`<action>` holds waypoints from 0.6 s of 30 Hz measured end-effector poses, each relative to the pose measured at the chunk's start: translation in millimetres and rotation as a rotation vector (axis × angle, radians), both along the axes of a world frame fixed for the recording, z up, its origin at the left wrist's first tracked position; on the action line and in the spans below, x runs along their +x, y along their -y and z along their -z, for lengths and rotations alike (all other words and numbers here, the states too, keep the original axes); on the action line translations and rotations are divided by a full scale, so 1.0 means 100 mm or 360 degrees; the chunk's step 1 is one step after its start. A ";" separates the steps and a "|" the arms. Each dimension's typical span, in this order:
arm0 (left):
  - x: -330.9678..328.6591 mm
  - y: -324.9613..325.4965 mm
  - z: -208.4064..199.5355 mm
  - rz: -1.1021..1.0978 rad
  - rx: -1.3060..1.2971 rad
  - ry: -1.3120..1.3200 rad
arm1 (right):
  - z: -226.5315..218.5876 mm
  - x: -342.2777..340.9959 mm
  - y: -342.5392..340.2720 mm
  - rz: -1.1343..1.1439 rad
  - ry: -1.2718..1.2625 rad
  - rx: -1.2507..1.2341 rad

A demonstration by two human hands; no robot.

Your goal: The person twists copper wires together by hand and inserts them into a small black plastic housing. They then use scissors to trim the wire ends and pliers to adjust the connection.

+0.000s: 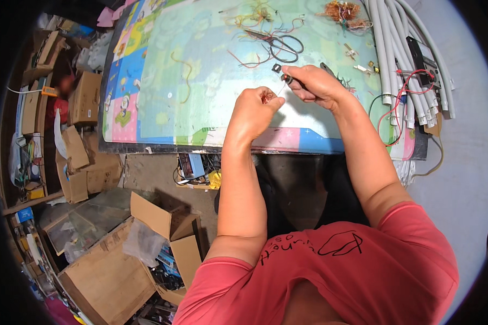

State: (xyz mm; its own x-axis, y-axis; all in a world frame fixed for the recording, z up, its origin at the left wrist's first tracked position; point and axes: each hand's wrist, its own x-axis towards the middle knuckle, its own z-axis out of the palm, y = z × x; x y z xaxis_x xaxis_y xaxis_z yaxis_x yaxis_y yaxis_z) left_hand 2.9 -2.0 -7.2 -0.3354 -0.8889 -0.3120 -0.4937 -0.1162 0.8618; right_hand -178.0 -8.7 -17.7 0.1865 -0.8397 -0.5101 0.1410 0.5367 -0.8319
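Holds coppery wire (267, 97) in left hand (255, 109), small dark part (287, 79) in right hand (315, 86); seems midway, with wire not yet released

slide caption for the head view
Left hand holds coppery wire, right hand a dark part, near scissors on a patterned mat.

From head height we look down, close above the red shirt (374, 276), lower right, toward the table (162, 114), upper centre.
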 end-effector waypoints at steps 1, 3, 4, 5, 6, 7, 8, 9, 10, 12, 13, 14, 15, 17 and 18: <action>0.01 0.00 0.01 -0.0038 -0.0008 -0.0150 | -0.04 -0.01 -0.01 0.0022 0.0176 0.0043; 0.01 0.02 -0.04 -0.0172 0.0185 -0.0458 | -0.03 -0.06 0.01 -0.0014 0.0581 0.0068; 0.01 0.03 -0.06 -0.0238 0.0283 -0.0612 | -0.02 -0.08 0.00 -0.0059 0.0688 0.0048; 0.04 0.05 -0.03 -0.0279 0.0368 -0.0783 | -0.01 -0.08 -0.01 -0.0114 0.0798 0.0031; 0.04 0.06 -0.02 -0.0387 0.0359 -0.0863 | 0.00 -0.08 -0.01 -0.0168 0.0908 0.0014; 0.02 0.07 -0.01 -0.0495 0.0350 -0.0944 | 0.00 -0.07 0.00 -0.0255 0.0794 0.0016; 0.01 0.08 0.01 -0.0606 0.0340 -0.1024 | -0.02 -0.02 -0.02 -0.0315 0.0567 -0.0024; 0.03 0.10 0.06 -0.0655 0.0331 -0.1050 | -0.05 0.05 -0.06 -0.0373 0.0339 -0.0062; 0.03 0.11 0.06 -0.0706 0.0287 -0.1062 | -0.07 0.11 -0.07 -0.0431 0.0112 -0.0101; -0.01 0.11 0.04 -0.0806 0.0207 -0.1092 | -0.06 0.18 -0.08 -0.0471 -0.0302 -0.0076; -0.03 0.10 0.02 -0.0895 0.0163 -0.1072 | -0.08 0.21 -0.09 -0.0457 -0.0456 -0.0064; -0.05 0.10 0.03 -0.0867 0.0082 -0.1013 | -0.09 0.22 -0.10 -0.0438 -0.0608 -0.0050; -0.05 0.10 0.04 -0.0838 0.0001 -0.0953 | 0.05 0.23 -0.08 -0.0428 -0.0654 -0.0120; -0.08 0.08 0.05 -0.0749 -0.0143 -0.0889 | 0.13 0.26 -0.05 -0.0356 -0.0758 -0.0254; -0.09 0.08 0.05 -0.0689 -0.0207 -0.0885 | 0.16 0.27 -0.03 -0.0320 -0.0810 -0.0321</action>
State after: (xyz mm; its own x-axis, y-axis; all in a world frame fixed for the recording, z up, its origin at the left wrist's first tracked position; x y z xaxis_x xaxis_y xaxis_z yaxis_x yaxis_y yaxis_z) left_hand -6.5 -9.7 -12.0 -0.0227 -0.9965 -0.0801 0.0901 -0.0818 0.9926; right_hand -151.4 -5.4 -33.3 0.1256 -0.9030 -0.4109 -0.3915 0.3354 -0.8569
